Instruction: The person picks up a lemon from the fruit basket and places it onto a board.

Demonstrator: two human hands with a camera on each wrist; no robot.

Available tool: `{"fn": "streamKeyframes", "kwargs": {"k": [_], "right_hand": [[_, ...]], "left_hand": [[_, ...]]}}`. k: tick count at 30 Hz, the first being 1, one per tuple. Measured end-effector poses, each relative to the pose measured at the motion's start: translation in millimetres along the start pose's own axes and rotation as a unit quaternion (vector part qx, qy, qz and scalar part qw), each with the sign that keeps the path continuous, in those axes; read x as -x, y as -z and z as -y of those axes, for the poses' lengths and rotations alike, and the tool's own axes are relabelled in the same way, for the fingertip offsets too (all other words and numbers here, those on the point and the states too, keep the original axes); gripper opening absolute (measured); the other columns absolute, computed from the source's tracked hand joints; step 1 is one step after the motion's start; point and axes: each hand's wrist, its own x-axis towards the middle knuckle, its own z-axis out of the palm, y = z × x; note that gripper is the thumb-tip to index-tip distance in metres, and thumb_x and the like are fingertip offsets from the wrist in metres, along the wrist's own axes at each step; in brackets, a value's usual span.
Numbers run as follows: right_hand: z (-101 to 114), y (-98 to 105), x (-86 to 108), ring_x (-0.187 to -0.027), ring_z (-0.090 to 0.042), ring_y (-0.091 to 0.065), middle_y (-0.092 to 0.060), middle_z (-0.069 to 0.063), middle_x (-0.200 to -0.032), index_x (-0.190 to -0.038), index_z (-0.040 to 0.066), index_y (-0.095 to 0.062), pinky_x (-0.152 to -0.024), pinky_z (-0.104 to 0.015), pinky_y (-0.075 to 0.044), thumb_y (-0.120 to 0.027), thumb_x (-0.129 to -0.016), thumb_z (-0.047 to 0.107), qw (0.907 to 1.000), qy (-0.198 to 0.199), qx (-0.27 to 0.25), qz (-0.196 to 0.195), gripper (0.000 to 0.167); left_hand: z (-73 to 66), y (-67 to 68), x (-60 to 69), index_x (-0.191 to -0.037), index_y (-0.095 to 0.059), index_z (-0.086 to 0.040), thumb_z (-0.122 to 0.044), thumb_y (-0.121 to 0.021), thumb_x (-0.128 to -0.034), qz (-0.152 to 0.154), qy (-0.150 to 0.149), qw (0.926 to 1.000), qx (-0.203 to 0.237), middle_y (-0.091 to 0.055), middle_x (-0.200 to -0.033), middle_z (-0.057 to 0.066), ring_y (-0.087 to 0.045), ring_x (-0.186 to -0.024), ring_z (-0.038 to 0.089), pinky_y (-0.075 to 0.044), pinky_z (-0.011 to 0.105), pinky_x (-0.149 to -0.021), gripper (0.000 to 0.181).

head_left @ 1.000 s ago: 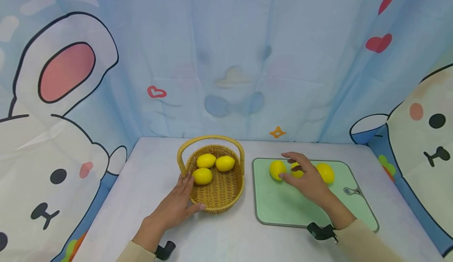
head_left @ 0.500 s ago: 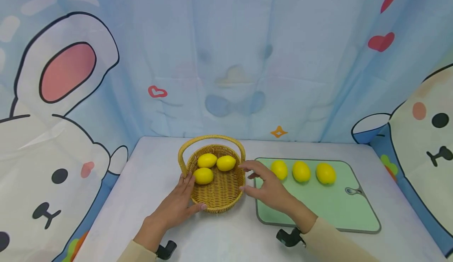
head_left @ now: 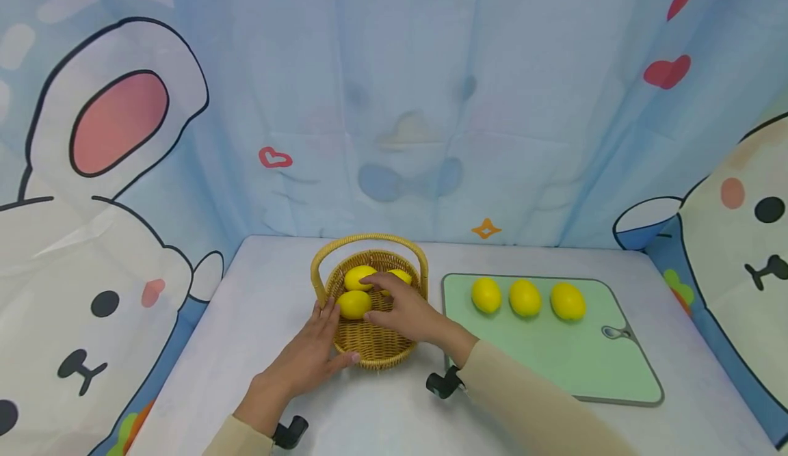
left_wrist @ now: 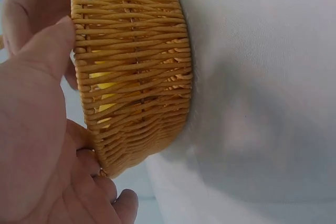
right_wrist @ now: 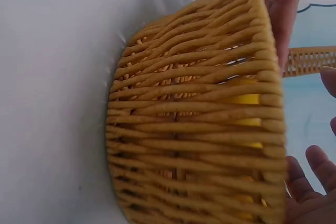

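Observation:
In the head view, a wicker basket (head_left: 377, 353) holds several yellow lemons, among them a front one (head_left: 353, 305) and a back-left one (head_left: 359, 278). My left hand (head_left: 303, 359) rests against the basket's left side, fingers extended along the rim and thumb at its front edge. The left wrist view shows this hand (left_wrist: 37, 140) touching the basket (left_wrist: 136, 77). My right hand (head_left: 408, 309) is over the inside of the basket, thumb and fingers apart near the lemons, partly covering the right-hand lemon (head_left: 403, 276). I see nothing held in it.
On the right lies a green board (head_left: 529, 357) with three lemons in a row: left (head_left: 486, 295), middle (head_left: 525, 298) and right (head_left: 568, 301). The basket's tall arched handle (head_left: 369, 238) rises over its back half. A patterned curtain (head_left: 400, 66) stands behind the table.
My right hand has moved left, from the lemons on the board, past the basket's right rim, to over the basket's inside. The left hand has stayed at the basket.

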Motion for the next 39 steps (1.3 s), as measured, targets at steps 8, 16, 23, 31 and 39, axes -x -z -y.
{"fn": "streamKeyframes", "kwargs": {"k": [8, 16, 23, 31, 39], "right_hand": [[-9, -15, -18.9, -0.144, -0.03, -0.051, -0.051, -0.005, -0.159, -0.157, 0.019, -0.049, -0.12, -0.052, -0.042, -0.073, -0.099, 0.027, 0.997, -0.064, 0.033, 0.027, 0.063], [-10, -21, -24.7, -0.142, -0.027, -0.054, -0.054, -0.008, -0.158, -0.158, 0.013, -0.048, -0.119, -0.05, -0.044, -0.073, -0.099, 0.022, 0.9947, -0.066, 0.053, 0.058, 0.065], [-6, -26, -22.9, -0.128, -0.022, -0.061, -0.057, -0.006, -0.151, -0.162, 0.016, -0.042, -0.11, -0.045, -0.051, -0.082, -0.093, 0.027, 0.9894, -0.053, 0.062, 0.12, 0.08], [-3, -36, -23.9, -0.13, -0.015, -0.057, -0.052, 0.0, -0.159, -0.161, 0.02, -0.043, -0.113, -0.041, -0.048, -0.082, -0.092, 0.032, 0.9855, -0.043, 0.083, 0.141, 0.08], [-6, -38, -24.3, -0.112, -0.017, -0.061, -0.06, -0.004, -0.148, -0.157, 0.021, -0.047, -0.099, -0.04, -0.053, -0.08, -0.092, 0.025, 0.9857, -0.061, 0.112, 0.11, 0.073]], "left_hand": [[0.8, -4.2, -0.3, -0.166, -0.02, 0.005, -0.062, -0.055, -0.1037, 0.0, -0.011, 0.9994, -0.032, -0.009, -0.176, 0.023, -0.005, -0.163, 0.042, -0.027, 0.055, -0.129, 0.098], [0.8, -2.7, -0.5, -0.166, -0.02, 0.005, -0.063, -0.054, -0.1033, -0.003, -0.02, 0.9993, -0.032, -0.009, -0.176, 0.023, -0.006, -0.162, 0.044, -0.027, 0.054, -0.128, 0.099], [1.4, -1.8, -1.4, -0.166, -0.02, 0.005, -0.062, -0.056, -0.103, -0.004, -0.013, 0.9997, -0.02, -0.008, -0.176, 0.023, -0.005, -0.163, 0.043, -0.027, 0.054, -0.129, 0.099], [1.2, -1.3, -1.2, -0.166, -0.019, 0.004, -0.063, -0.055, -0.1028, -0.003, -0.013, 0.9998, -0.014, -0.008, -0.176, 0.022, -0.005, -0.163, 0.043, -0.026, 0.054, -0.129, 0.099], [0.8, -0.9, -0.8, -0.166, -0.019, 0.003, -0.061, -0.057, -0.1027, 0.0, -0.006, 1.0, -0.007, -0.008, -0.176, 0.022, -0.004, -0.163, 0.041, -0.027, 0.054, -0.129, 0.098]]}}
